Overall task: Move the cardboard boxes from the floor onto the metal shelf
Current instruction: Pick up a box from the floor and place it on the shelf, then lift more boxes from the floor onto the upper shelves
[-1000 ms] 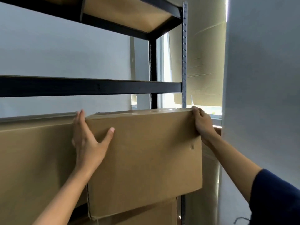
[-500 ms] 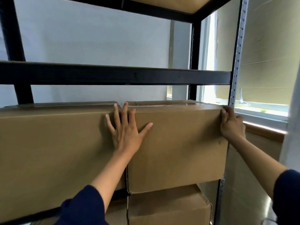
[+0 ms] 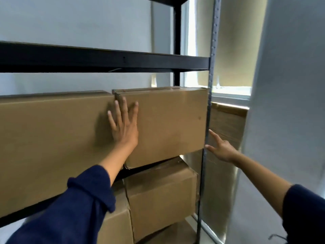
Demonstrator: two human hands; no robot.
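Observation:
A brown cardboard box (image 3: 172, 120) sits on the middle level of the black metal shelf (image 3: 105, 59), at its right end. A longer cardboard box (image 3: 52, 138) sits beside it on the left, the two touching. My left hand (image 3: 124, 125) lies flat with straight fingers across the seam between them. My right hand (image 3: 220, 148) is open with fingers spread beside the shelf's right front post (image 3: 207, 120), level with the right box's lower corner and off the box.
Two more cardboard boxes (image 3: 161, 192) stand on the level below. Flat cardboard sheets (image 3: 226, 124) lean to the right of the shelf under a window. A grey wall panel (image 3: 290, 103) rises close on the right.
My right hand has let go of the box's upper right corner and dropped to beside the post. The box sits further in on the shelf. My left hand stays flat on the front.

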